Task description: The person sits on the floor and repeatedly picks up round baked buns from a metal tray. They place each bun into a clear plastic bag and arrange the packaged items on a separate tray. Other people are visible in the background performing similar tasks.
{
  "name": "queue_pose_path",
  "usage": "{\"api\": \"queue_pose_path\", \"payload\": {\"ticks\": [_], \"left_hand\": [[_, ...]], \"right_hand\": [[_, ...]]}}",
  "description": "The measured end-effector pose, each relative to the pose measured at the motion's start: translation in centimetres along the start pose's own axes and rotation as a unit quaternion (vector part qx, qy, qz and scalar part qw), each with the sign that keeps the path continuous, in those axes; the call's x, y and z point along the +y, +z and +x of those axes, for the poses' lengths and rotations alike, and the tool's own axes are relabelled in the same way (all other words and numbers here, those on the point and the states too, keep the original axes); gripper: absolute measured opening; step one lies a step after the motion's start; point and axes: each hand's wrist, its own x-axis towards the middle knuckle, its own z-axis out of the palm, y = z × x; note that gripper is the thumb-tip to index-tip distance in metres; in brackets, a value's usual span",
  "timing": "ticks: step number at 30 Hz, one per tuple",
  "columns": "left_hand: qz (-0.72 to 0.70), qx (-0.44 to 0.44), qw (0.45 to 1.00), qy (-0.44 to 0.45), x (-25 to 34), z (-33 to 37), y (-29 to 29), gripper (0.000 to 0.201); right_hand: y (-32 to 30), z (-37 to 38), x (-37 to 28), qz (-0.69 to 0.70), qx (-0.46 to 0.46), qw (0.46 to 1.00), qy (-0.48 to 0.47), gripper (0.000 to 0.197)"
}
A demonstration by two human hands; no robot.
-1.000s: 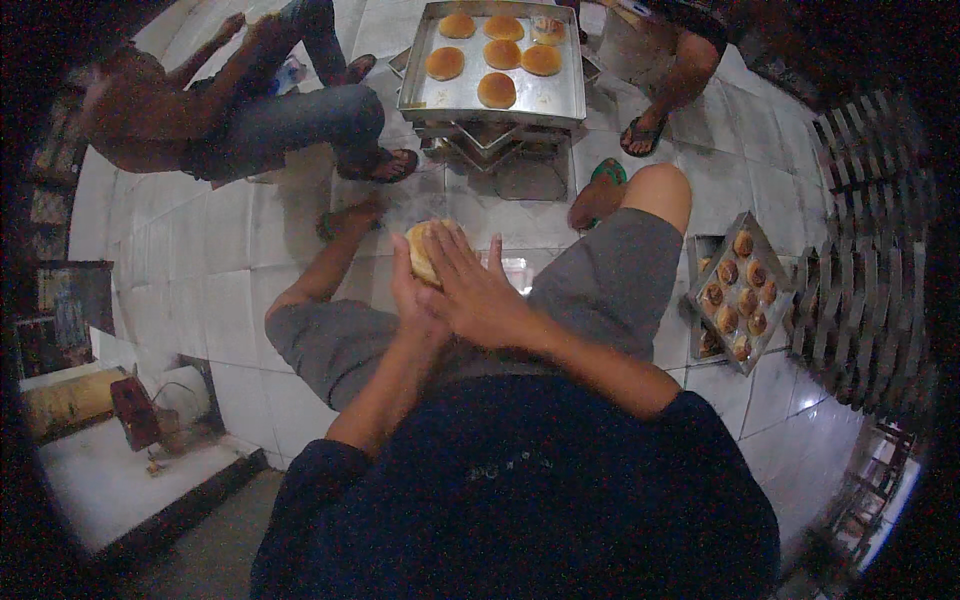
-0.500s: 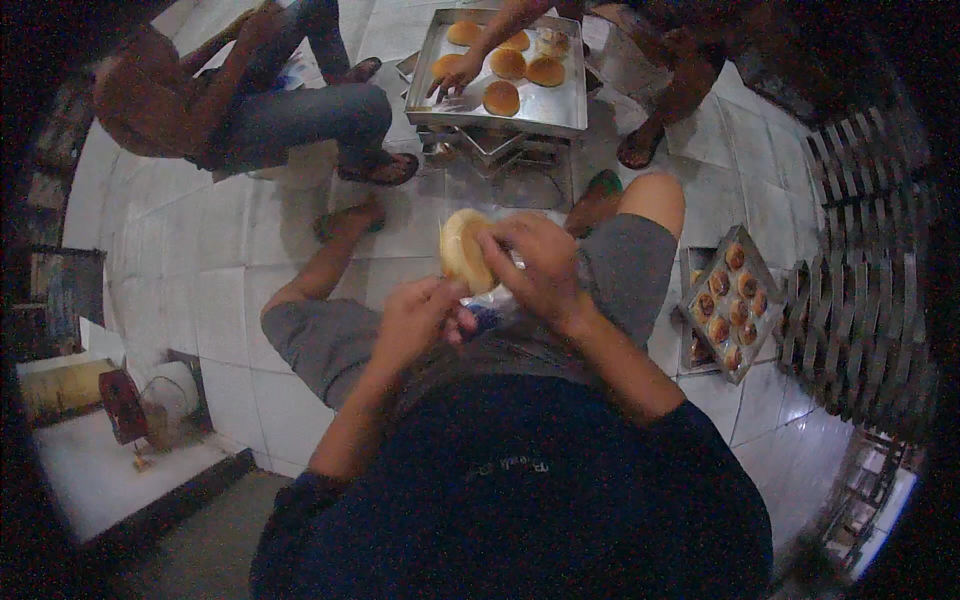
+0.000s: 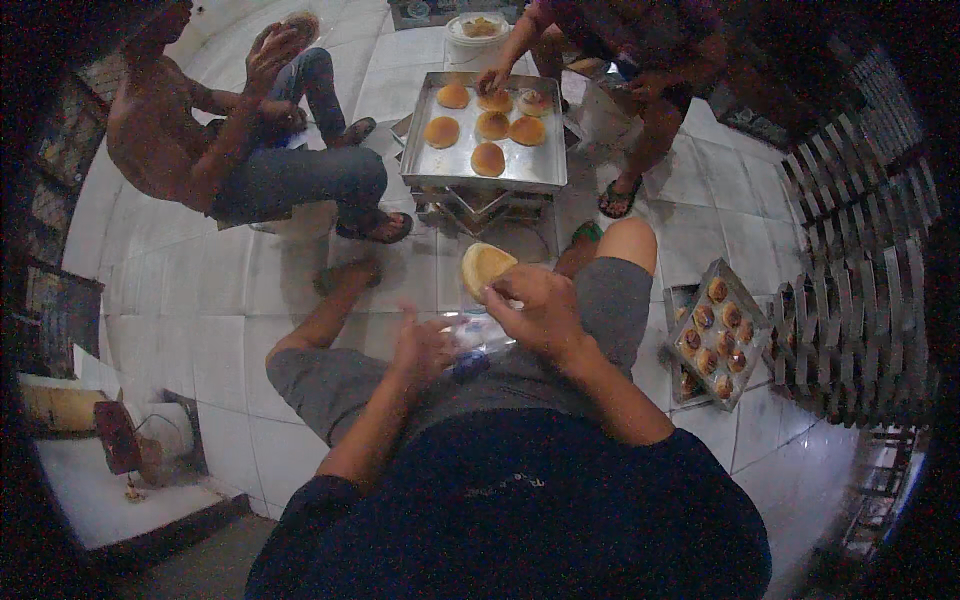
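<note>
A round bun (image 3: 485, 268), pale on the side that shows, is pinched in my right hand (image 3: 540, 310) above my lap. The fingers grip its lower right edge. My left hand (image 3: 425, 345) is apart from the bun, a little lower and to the left, its thumb and fingers spread and slightly blurred. Beside its fingertips, clear plastic bags (image 3: 485, 335) with blue parts lie on my lap; whether the fingers touch them I cannot tell.
Ahead, a metal tray (image 3: 435, 170) of several golden buns rests on stacked trays; a co-worker's hand (image 3: 492, 80) reaches into it. Another person (image 3: 170, 130) sits at left. A tilted tray (image 3: 700, 375) of topped buns lies right, beside metal racks (image 3: 840, 330). Behind stands a white bucket (image 3: 475, 48).
My left hand has let go of the bun and moved down and apart; my right hand alone holds it. The seated person now raises a round item. The view has tilted up.
</note>
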Motion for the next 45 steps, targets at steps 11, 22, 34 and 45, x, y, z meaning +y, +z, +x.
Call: {"api": "queue_pose_path", "payload": {"ticks": [11, 22, 34, 45], "left_hand": [[-0.242, -0.278, 0.926, 0.086, 1.8, 0.4, 10.6, 0.101], [-0.439, 0.043, 0.897, 0.012, 1.2, 2.6, 11.1, 0.086], [0.138, -0.025, 0.989, -0.043, -1.7, 1.4, 15.5, 0.069], [0.348, 0.009, 0.929, 0.127, -0.8, 6.0, 16.9, 0.027]], "right_hand": [[-3.7, -4.5, -6.0, 0.135, -0.033, 0.988, -0.062, 0.017], [-6.8, -2.1, -5.7, 0.422, -0.422, 0.793, -0.124, 0.029], [-14.9, -10.8, 2.0, 0.196, -0.091, 0.906, 0.363, 0.034], [-10.9, -11.6, 7.8, 0.466, 0.068, 0.758, 0.452, 0.025]]}}
